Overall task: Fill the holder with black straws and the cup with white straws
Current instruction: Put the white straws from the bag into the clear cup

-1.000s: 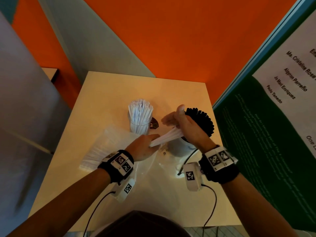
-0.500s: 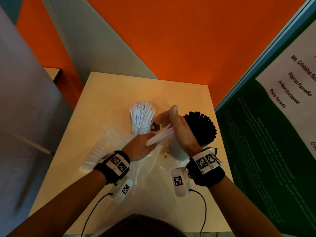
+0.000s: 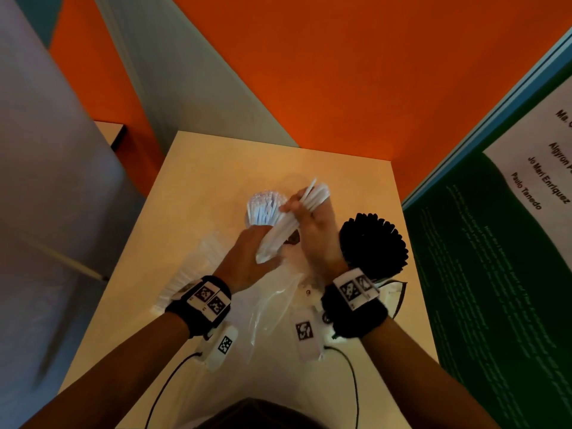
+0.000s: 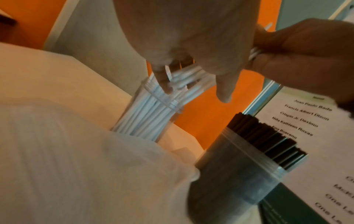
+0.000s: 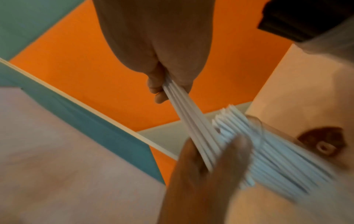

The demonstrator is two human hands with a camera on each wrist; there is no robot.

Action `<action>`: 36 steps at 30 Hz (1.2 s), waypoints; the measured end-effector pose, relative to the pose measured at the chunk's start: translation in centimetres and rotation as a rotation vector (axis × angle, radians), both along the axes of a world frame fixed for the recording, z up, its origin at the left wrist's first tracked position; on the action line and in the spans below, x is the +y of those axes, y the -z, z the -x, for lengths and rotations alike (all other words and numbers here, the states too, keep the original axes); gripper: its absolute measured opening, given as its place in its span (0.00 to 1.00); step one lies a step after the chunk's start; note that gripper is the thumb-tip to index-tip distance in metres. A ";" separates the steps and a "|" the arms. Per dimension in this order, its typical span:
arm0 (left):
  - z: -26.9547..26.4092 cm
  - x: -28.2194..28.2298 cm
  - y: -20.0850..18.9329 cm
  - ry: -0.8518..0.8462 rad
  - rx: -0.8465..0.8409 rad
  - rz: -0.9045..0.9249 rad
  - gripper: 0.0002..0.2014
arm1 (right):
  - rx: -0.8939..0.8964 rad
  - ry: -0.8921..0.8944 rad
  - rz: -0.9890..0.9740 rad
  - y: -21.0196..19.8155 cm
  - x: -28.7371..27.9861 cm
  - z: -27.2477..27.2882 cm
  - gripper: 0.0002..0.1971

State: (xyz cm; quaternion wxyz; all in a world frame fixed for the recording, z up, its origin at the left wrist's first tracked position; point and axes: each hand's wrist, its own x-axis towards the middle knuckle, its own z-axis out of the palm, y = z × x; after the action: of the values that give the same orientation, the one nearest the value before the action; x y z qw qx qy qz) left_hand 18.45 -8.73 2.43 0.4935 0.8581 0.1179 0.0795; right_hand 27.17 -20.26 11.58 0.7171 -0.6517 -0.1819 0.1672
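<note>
Both your hands are on one bundle (image 3: 289, 222) of white straws, held slantwise above the surface (image 3: 198, 168). Your right hand (image 3: 312, 230) is curled round its upper part, thumb and fingers pinching the straws so their tips stick out past your knuckles. Your left hand (image 3: 247, 258) cups the lower end, fingers bent round it from below; in the left wrist view those fingers (image 4: 164, 80) press into the straws just over the cup.

The cup (image 4: 153, 115), clear and upright, stands just behind your left hand, packed with white straws (image 3: 263, 207). To your right, just beside your right wrist, the holder (image 4: 239, 171) stands full of black straws (image 3: 376, 246) fanned out at the top. A clear plastic bag (image 3: 272, 305) lies crumpled between your wrists, and more white straws in a wrapper (image 3: 198, 267) lie flat near your left wrist.
</note>
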 end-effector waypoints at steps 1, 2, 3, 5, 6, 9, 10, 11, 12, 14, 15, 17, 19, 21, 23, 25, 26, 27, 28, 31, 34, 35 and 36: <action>0.1 0.5 0.3 -0.030 -0.007 -0.105 0.27 | -0.040 0.004 -0.031 -0.7 0.2 -1.2 0.09; 0.3 1.0 0.4 -0.048 -0.009 -0.199 0.29 | -0.075 0.011 -0.044 -1.3 0.5 -2.2 0.07; 0.4 1.4 0.6 -0.056 -0.011 -0.277 0.30 | -0.094 0.019 -0.051 -1.7 0.8 -3.2 0.06; 0.6 2.1 0.9 -0.043 0.010 -0.388 0.32 | -0.095 0.034 -0.058 -1.9 1.2 -4.6 0.07; 0.6 2.3 1.1 -0.030 0.036 -0.420 0.33 | -0.095 0.035 -0.052 -1.7 1.5 -5.1 0.07; 0.6 2.8 1.7 0.027 0.088 -0.503 0.34 | -0.070 0.034 0.015 -0.3 2.5 -5.5 0.07; 0.7 2.8 1.9 0.048 0.100 -0.523 0.33 | -0.048 0.039 0.028 0.4 2.7 -5.5 0.06; 0.7 2.8 2.0 0.063 0.112 -0.529 0.33 | -0.033 0.046 0.039 1.2 2.8 -5.4 0.06; 0.7 2.8 2.1 0.071 0.120 -0.524 0.33 | -0.036 0.060 0.071 2.0 2.9 -5.3 0.05; 0.7 3.0 2.2 0.077 0.135 -0.510 0.34 | -0.091 0.077 0.227 3.8 3.0 -5.2 0.08; 0.7 3.1 2.3 0.078 0.146 -0.503 0.34 | -0.129 0.064 0.340 4.7 3.0 -5.2 0.12; 0.8 3.1 2.2 0.088 0.165 -0.491 0.35 | -0.194 0.015 0.544 6.3 2.8 -5.1 0.20; 0.9 3.0 2.1 0.091 0.167 -0.475 0.37 | -0.208 -0.034 0.576 7.4 2.4 -4.8 0.23; 1.3 2.8 2.0 0.067 0.145 -0.462 0.35 | -0.201 -0.052 0.550 7.8 2.0 -4.6 0.30; 1.8 2.4 1.9 0.036 0.109 -0.484 0.30 | -0.195 -0.036 0.518 8.2 1.6 -4.5 0.36; 2.2 2.0 1.9 0.025 0.084 -0.529 0.25 | -0.225 -0.017 0.507 8.1 1.0 -4.2 0.33; 2.4 1.8 1.9 0.040 0.090 -0.550 0.23 | -0.257 0.004 0.495 8.1 0.6 -3.9 0.27; 2.5 1.6 1.9 0.068 0.111 -0.564 0.21 | -0.299 0.033 0.482 7.9 0.0 -3.3 0.19; 2.6 1.4 2.0 0.104 0.150 -0.574 0.21 | -0.338 0.053 0.467 7.8 -0.7 -2.7 0.12; 2.9 0.2 2.1 0.201 0.318 -0.598 0.23 | -0.356 -0.039 0.598 7.9 -2.9 -0.7 0.18; 3.3 -1.2 2.4 0.291 0.496 -0.633 0.25 | -0.282 -0.463 0.971 8.5 -4.8 0.9 0.18; 3.4 -1.6 2.4 0.324 0.537 -0.643 0.23 | -0.266 -0.650 1.091 9.1 -5.3 1.4 0.15; 3.4 -1.9 2.3 0.345 0.557 -0.648 0.20 | -0.259 -0.830 1.188 9.6 -5.7 2.1 0.13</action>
State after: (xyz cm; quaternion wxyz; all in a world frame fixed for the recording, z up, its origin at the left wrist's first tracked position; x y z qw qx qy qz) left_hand 15.06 -10.62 0.11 0.1553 0.9639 0.0705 -0.2047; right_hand 25.08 -25.99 1.99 0.0938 -0.8225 -0.3757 0.4167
